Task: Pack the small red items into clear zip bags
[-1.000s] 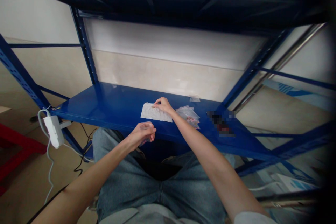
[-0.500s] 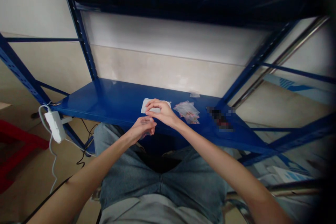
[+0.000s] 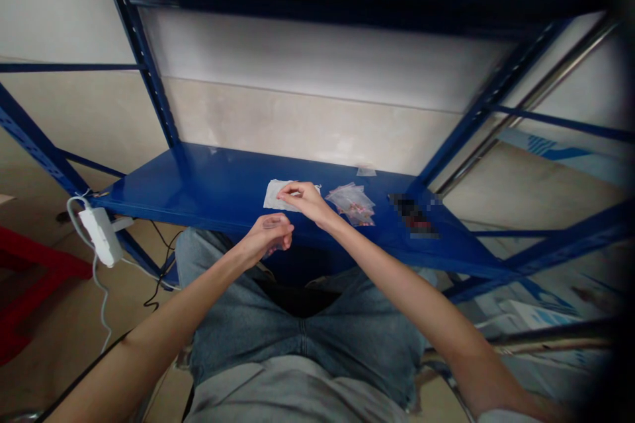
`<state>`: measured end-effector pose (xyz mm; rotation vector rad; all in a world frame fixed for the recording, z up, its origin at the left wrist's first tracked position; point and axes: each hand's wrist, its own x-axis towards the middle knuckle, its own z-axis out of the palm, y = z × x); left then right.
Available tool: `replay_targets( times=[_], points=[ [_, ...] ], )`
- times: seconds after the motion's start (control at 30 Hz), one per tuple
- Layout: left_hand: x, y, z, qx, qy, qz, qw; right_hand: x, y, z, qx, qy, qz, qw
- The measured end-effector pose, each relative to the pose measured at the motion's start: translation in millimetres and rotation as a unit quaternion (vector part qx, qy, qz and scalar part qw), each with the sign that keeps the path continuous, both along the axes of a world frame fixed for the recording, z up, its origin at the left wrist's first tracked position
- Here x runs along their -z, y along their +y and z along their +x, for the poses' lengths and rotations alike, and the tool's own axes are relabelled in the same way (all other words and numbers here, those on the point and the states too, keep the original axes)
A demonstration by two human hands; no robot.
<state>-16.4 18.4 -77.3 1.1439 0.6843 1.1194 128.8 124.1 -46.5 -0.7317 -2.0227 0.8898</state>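
Observation:
My left hand [image 3: 268,232] hovers at the near edge of the blue metal shelf [image 3: 198,188], its fingers curled around a small clear object I cannot make out. My right hand [image 3: 302,198] reaches over the shelf with thumb and fingertips pinched together on the white flat packet [image 3: 276,194] lying there. A pile of small clear bags with red bits [image 3: 353,202] lies just right of my right hand. A single small clear bag [image 3: 366,172] lies farther back by the wall.
A blurred dark object [image 3: 414,217] sits on the shelf's right part. A white power adapter with cable [image 3: 102,236] hangs off the shelf's left corner. Blue uprights and braces frame both sides; another shelf hangs overhead. A red frame [image 3: 20,291] stands at left.
My right hand went from the white packet back toward my left hand, then out to the packet again. My left hand stayed nearly in place. The view tilted down slightly.

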Motion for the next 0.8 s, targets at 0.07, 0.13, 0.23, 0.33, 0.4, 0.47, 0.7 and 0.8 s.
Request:
replay_targets(
  times=[0.07,0.13,0.23,0.33,0.4,0.47,0.7,0.8],
  points=[
    [-1.2,-1.1,0.2,0.004,0.008,-0.001,1.0,8.2,23.2,0.9,0.076,-0.025,0.043,0.996],
    [-2.2,-2.2,0.4,0.009,0.011,0.0,1.0,15.9,47.2,2.5,0.151,-0.082,0.076,0.982],
    [-2.9,-3.0,0.3,0.018,0.014,-0.006,1.0,24.7,76.0,5.0,0.195,-0.147,0.083,0.966],
    [-1.8,-2.0,0.0,0.017,0.018,-0.015,1.0,30.7,91.3,6.0,0.199,-0.174,0.087,0.961],
    [-0.1,-0.8,-0.1,0.017,0.015,-0.014,1.0,33.5,95.8,5.3,0.202,-0.193,0.094,0.955],
    [1.3,0.2,-0.2,0.021,0.008,-0.009,1.0,35.3,98.1,3.6,0.204,-0.214,0.103,0.95],
    [-0.8,-0.4,-1.2,0.033,0.016,-0.008,0.999,36.6,97.4,-0.4,0.221,-0.269,0.147,0.926],
    [-1.3,-0.9,-1.1,0.039,0.014,-0.003,0.999,36.0,95.0,-0.1,0.214,-0.28,0.16,0.922]
  ],
)
